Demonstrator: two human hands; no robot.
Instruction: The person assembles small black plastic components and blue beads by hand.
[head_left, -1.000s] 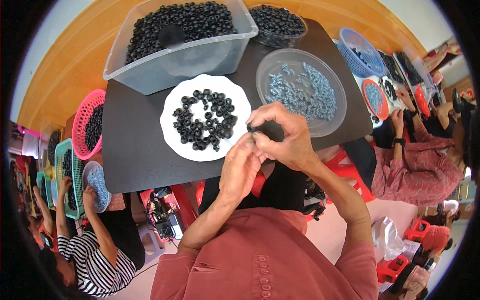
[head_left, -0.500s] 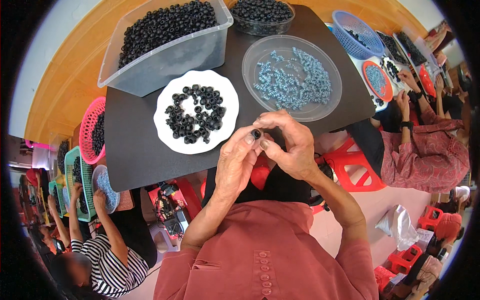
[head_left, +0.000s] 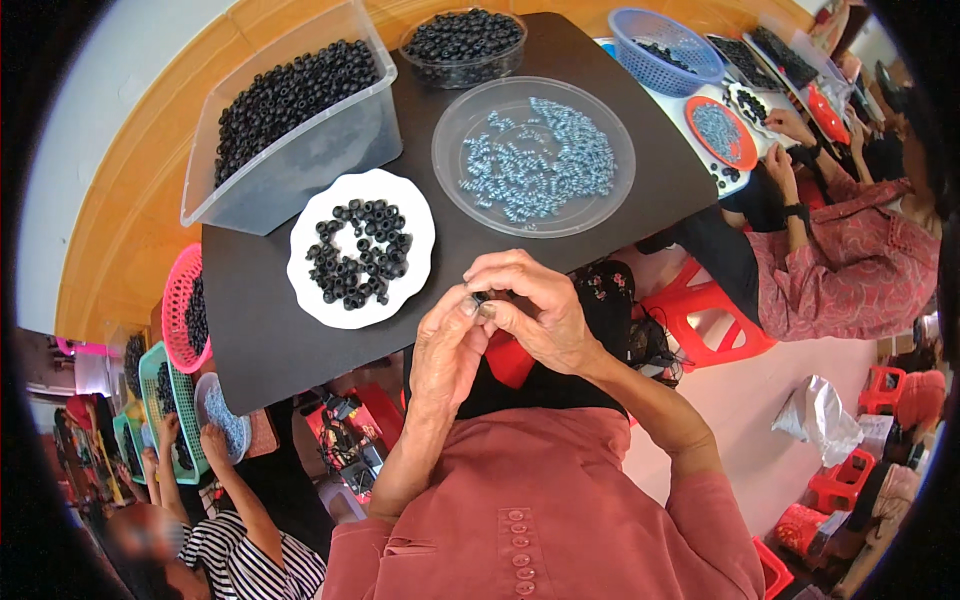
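Note:
Just off the table's near edge, my left hand [head_left: 445, 350] pinches a small black plastic piece [head_left: 480, 297] between thumb and fingertips. My right hand [head_left: 540, 315] meets it there, thumb and forefinger closed on the same piece and covering most of it. Whether a spring is between the fingers cannot be made out. Beyond my hands, a round clear tray [head_left: 455, 195] holds many small bluish metal springs [head_left: 540, 160]. To its left, a white scalloped plate [head_left: 322, 300] carries a ring of loose black hollow pieces [head_left: 352, 285].
A large clear bin [head_left: 290, 190] full of black pieces stands at the far left of the dark table [head_left: 280, 345], beside a round clear container [head_left: 463, 72] of more. A pink basket [head_left: 180, 300] is at left. Co-workers sit either side; a red stool [head_left: 710, 325] stands at right.
My right fingertips have closed over the black piece, whose open end showed before. The view has turned a little, so the table's things appear shifted left.

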